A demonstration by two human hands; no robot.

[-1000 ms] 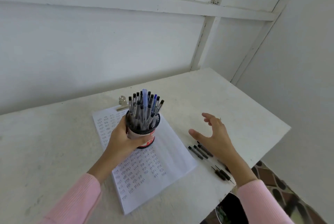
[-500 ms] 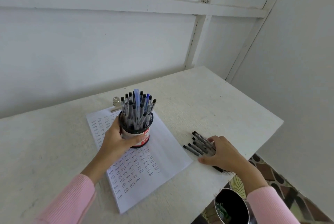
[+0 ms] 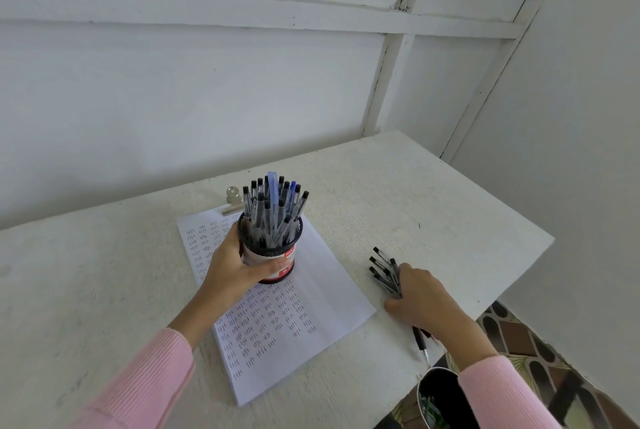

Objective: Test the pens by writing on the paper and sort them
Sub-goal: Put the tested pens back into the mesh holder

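Black mesh pen cup (image 3: 270,257) full of capped pens (image 3: 273,208) gripped by the left hand (image 3: 231,267) on the scribbled white paper (image 3: 304,307), loose black pens (image 3: 385,272) gathered under the closed right hand (image 3: 420,297), just right of the sheet, white table (image 3: 433,193) beneath.

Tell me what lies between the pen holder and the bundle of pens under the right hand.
In the head view, the paper's unmarked right part and a bare strip of table lie between the pen holder and the bundle of pens; nothing else.
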